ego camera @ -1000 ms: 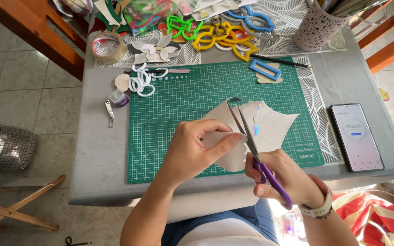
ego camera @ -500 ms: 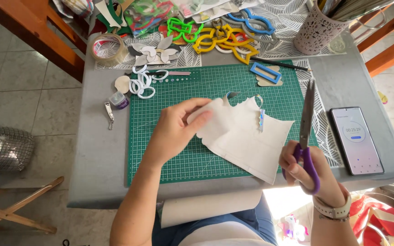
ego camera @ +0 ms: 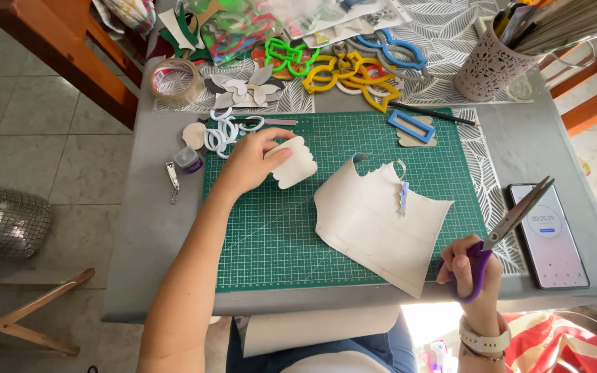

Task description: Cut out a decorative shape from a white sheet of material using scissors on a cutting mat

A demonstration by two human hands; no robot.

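Seen from above at a grey craft table [ego camera: 139,228]: holding a small cream scalloped cutout [ego camera: 294,163] in the left hand [ego camera: 250,160], thumb and fingers pinching its left edge over the upper left part of the green cutting mat [ego camera: 278,235]. Gripping purple-handled scissors [ego camera: 502,231] in the right hand [ego camera: 470,266], fingers closed through the handles, blades slightly parted and pointing up and to the right, off the mat's lower right corner. Lying flat between the two hands: the larger cream sheet [ego camera: 378,224], its top edge cut into a jagged, wavy outline, touched by neither hand, nearer to the right hand than to the left. Resting just beside the scissor blades, on the table's right edge: a smartphone [ego camera: 547,238] with a lit screen. Crowding the far side of the table: yellow [ego camera: 354,77], green [ego camera: 288,55] and blue plastic templates [ego camera: 392,48], white plastic loops [ego camera: 226,130] near the left hand, a roll of clear tape [ego camera: 176,81], a perforated pen cup [ego camera: 488,65] and a black pencil [ego camera: 430,114]. Sitting left of the mat: a small purple-capped pot [ego camera: 188,159] and nail clippers [ego camera: 173,181]. Showing at the right wrist: a pale watch strap [ego camera: 481,340].
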